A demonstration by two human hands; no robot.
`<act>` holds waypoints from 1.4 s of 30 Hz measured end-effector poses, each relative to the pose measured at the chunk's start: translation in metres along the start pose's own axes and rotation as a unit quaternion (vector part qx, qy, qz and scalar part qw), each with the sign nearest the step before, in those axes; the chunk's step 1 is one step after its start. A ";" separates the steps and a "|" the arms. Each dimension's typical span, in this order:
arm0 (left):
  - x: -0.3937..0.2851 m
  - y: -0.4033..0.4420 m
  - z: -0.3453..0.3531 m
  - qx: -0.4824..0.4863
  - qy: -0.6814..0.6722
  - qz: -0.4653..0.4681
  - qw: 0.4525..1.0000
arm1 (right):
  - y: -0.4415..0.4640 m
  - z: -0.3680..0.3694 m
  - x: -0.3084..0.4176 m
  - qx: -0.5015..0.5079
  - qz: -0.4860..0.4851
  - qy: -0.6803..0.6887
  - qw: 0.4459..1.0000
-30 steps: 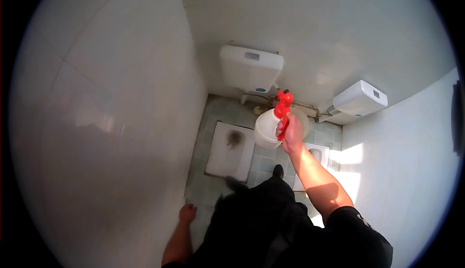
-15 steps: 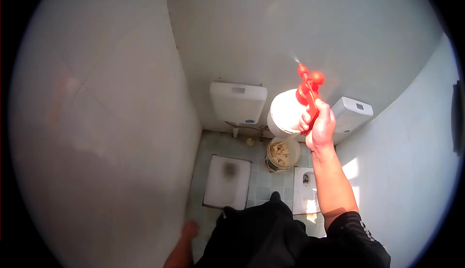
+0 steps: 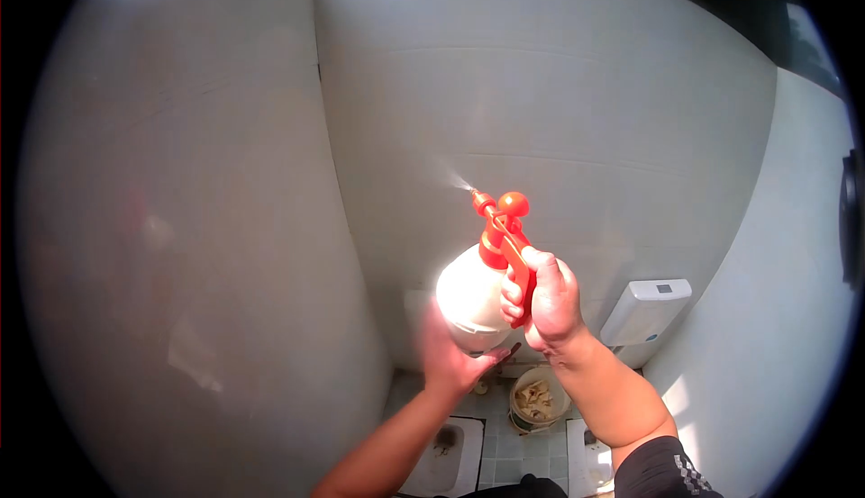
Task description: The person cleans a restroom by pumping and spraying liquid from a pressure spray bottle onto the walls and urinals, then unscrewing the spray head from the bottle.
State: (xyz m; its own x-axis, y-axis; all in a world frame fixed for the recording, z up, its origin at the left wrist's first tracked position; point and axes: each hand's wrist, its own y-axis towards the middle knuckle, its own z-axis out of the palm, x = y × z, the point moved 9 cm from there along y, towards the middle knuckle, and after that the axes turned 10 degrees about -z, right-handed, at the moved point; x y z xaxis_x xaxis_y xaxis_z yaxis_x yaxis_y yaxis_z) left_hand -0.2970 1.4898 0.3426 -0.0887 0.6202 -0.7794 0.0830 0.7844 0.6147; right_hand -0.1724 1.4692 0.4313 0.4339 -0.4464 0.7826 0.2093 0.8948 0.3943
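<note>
My right hand (image 3: 548,300) is wrapped round the red handle and trigger of a pressure spray bottle (image 3: 470,293), which is held up in front of the wall. The bottle has a white body and a red head with a round pump knob (image 3: 514,204). Fine spray leaves its red nozzle (image 3: 480,198) toward the upper left. Just below the bottle's base is my left hand (image 3: 455,358), thumb spread away from blurred fingers that reach up along its left side. Whether those fingers touch the bottle I cannot tell.
Grey-white walls (image 3: 541,93) stand ahead and on both sides. A white flush tank (image 3: 644,313) hangs at right. Below are a bucket (image 3: 539,399) with crumpled paper and squat toilets at left (image 3: 441,457) and right (image 3: 590,462). Sunlight falls on the right wall.
The view has tilted up, showing more wall. My right hand and the spray bottle have shifted left and lower in view. My left hand has risen from low beside my body to the bottle's base.
</note>
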 end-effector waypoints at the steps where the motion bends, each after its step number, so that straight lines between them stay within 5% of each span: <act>1: 0.000 0.011 0.005 0.003 -0.046 -0.010 0.999 | -0.001 0.008 0.005 0.005 -0.005 0.011 1.000; 9: -0.082 0.066 0.034 -0.009 -0.138 0.085 0.987 | 0.016 0.016 0.094 0.041 -0.118 -0.004 0.992; 19: -0.114 0.056 0.229 0.148 -0.112 0.047 0.982 | -0.019 -0.127 0.224 -0.099 -0.224 -0.059 0.968; 20: -0.021 0.092 0.147 0.159 -0.177 0.034 0.971 | 0.026 -0.045 0.115 -0.121 -0.222 -0.132 0.958; 22: 0.001 0.108 0.126 0.176 -0.226 0.049 0.957 | 0.039 -0.004 0.088 -0.144 -0.235 -0.182 0.944; 26: -0.056 0.103 0.095 0.234 -0.293 0.069 0.925 | 0.011 0.051 0.115 -0.225 -0.281 -0.244 0.901; 27: -0.034 0.103 0.139 0.249 -0.279 0.059 0.926 | 0.022 0.004 0.109 -0.242 -0.278 -0.256 0.893; 32: -0.049 0.085 0.144 0.286 -0.215 0.057 0.932 | 0.011 0.004 0.122 -0.311 -0.311 -0.317 0.840; 42: 0.040 0.040 0.061 0.377 -0.098 0.079 0.918 | -0.014 0.044 0.151 -0.421 -0.396 -0.347 0.738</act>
State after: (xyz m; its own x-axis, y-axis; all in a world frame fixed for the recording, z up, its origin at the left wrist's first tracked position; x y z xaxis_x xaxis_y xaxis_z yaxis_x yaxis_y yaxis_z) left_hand -0.2363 1.5455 0.3287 0.1574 0.6543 -0.7397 0.7491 0.4090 0.5212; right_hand -0.1484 1.3892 0.5656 -0.6099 -0.4667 0.6405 0.7539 -0.0926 0.6504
